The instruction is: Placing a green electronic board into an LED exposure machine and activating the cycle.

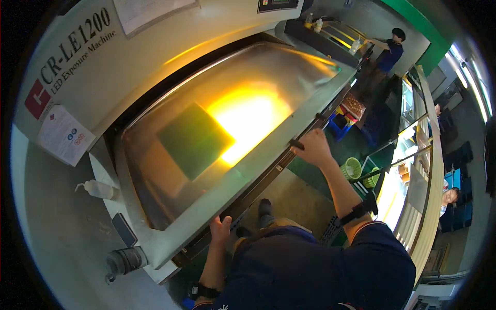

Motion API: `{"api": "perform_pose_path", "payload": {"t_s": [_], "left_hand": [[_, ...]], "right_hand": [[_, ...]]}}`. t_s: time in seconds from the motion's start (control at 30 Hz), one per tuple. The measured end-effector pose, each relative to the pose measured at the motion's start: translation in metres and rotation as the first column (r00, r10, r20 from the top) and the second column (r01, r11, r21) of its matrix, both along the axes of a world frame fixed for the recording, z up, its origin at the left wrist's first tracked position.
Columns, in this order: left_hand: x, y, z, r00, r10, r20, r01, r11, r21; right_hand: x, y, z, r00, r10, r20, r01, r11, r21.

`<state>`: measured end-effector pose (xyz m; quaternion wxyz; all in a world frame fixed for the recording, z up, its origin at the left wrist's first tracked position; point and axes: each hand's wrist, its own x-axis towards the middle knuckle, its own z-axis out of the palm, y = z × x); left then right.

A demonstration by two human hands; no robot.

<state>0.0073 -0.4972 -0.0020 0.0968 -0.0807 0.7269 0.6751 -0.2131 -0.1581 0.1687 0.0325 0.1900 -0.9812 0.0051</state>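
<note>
My right hand (314, 148) is wrapped around a short black handle (296, 144) on the front rail of a wide pale-green frame (243, 181). At the near-left part of the same rail, my left hand (221, 230) is closed on the front edge, thumb up; its other fingers are partly hidden. The frame borders a large, low bed covered by a shiny, see-through sheet (175, 124). Under that sheet lies a dark green square panel (196, 140). Bright yellow light glares on the sheet to the right of the panel.
A white squeeze bottle (98, 189), a phone (124, 230) and a dark clear bottle (126, 260) stand or lie left of the bed. The machine's pale housing (155, 57) rises behind. Green baskets (351, 168) and a lit table (395, 199) are at right. Another person (391, 54) works far off.
</note>
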Motion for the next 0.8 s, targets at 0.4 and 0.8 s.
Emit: {"api": "perform_pose_path", "payload": {"t_s": [0.4, 0.8], "left_hand": [[-0.088, 0.007, 0.180, 0.587, 0.603, -0.541, -0.280, 0.778, 0.563], [-0.113, -0.014, 0.240, 0.492, 0.663, -0.564, -0.394, 0.747, 0.535]], "right_hand": [[-0.037, -0.139, -0.159, 0.744, 0.629, 0.223, -0.491, 0.742, -0.456], [-0.236, -0.153, -0.214, 0.771, -0.203, 0.604, 0.240, 0.971, 0.020]]}}
